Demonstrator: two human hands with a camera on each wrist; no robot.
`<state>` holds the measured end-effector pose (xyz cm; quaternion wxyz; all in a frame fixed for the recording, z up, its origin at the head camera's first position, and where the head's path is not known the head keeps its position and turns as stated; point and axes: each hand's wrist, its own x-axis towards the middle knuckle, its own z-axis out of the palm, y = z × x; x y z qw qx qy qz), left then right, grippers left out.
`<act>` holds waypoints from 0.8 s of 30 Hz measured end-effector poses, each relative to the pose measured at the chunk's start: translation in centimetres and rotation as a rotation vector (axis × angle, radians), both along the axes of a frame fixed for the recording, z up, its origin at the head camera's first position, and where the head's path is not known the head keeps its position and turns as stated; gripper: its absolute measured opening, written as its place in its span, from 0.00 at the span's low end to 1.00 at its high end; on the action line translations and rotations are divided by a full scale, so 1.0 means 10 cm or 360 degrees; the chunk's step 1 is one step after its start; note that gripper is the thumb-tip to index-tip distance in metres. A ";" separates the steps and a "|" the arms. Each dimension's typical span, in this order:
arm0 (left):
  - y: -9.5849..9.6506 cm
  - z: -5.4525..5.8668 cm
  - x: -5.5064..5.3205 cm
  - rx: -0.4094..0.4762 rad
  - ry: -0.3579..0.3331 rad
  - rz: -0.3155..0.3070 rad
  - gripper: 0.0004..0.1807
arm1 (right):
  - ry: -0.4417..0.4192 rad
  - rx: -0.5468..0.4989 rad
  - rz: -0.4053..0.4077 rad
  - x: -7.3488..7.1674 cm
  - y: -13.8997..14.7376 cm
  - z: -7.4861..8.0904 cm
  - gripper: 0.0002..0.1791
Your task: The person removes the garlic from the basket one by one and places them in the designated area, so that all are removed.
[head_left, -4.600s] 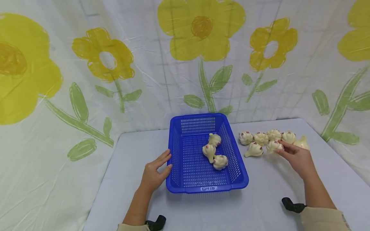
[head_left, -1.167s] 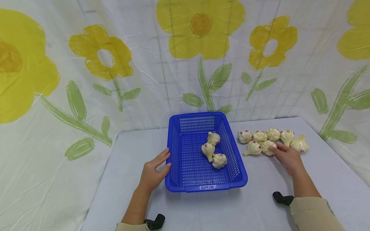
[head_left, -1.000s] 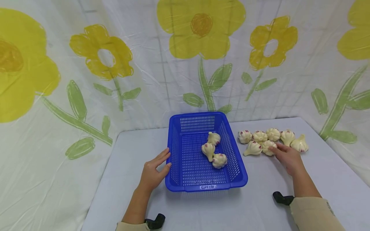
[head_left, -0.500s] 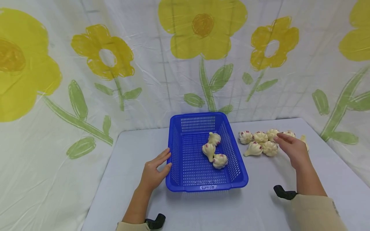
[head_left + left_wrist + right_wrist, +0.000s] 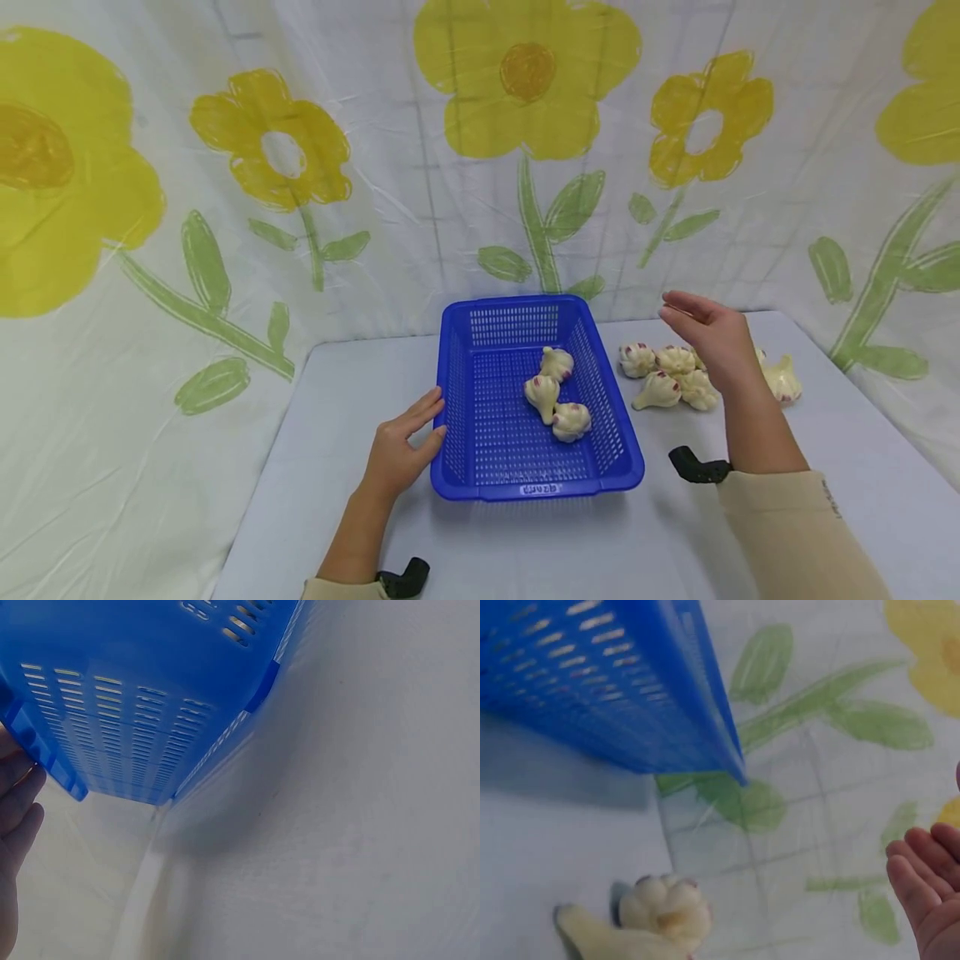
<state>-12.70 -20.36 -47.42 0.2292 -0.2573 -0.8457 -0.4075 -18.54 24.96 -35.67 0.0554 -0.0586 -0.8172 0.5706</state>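
My left hand point(image 5: 400, 450) rests at the left side of a blue plastic basket point(image 5: 538, 490), its relaxed fingers touching the rim. In the left wrist view the fingertips point(image 5: 28, 784) lie against the basket's edge. Inside the basket are three garlic bulbs point(image 5: 542, 395), cream with purplish marks. My right hand point(image 5: 716, 337) is raised above a group of several garlic bulbs point(image 5: 658, 390) right of the basket, partly covering them in the head view. The right wrist view shows its fingers point(image 5: 911, 881) extended and the palm holding nothing.
A white-covered table point(image 5: 360, 375) carries everything. Close behind its far edge hangs a pale curtain point(image 5: 390, 275) printed with yellow flowers. One garlic bulb point(image 5: 783, 381) sits at the right end of the group, near the table's right edge.
The right hand set a garlic bulb down at the front of the group, let go, and rose up and to the left. The left hand and basket stayed put.
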 end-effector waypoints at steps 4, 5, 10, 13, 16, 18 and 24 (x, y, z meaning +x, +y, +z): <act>0.00 0.00 0.01 -0.0013 -0.0021 0.0010 0.22 | 0.0058 -0.0084 0.0113 -0.06 -0.27 0.11 0.37; 0.00 0.00 0.01 -0.0013 -0.0026 0.0012 0.23 | 0.0068 -0.0095 0.0136 -0.07 -0.33 0.13 0.37; 0.00 0.00 0.01 -0.0013 -0.0033 0.0016 0.23 | 0.0129 -0.0100 0.0248 -0.15 -0.64 0.17 0.36; 0.00 0.00 0.00 -0.0012 -0.0021 0.0013 0.23 | 0.0132 -0.0061 0.0327 -0.21 -0.79 0.13 0.36; 0.01 0.01 0.00 -0.0010 0.0006 0.0010 0.23 | 0.0079 0.0020 0.0443 -0.27 -0.92 0.07 0.33; 0.01 0.01 0.00 0.0001 0.0024 0.0006 0.23 | 0.0032 0.0108 0.0554 -0.29 -1.00 0.03 0.31; 0.01 0.00 0.00 0.0011 0.0074 -0.0003 0.23 | -0.0116 0.0275 0.0809 -0.34 -1.21 -0.06 0.29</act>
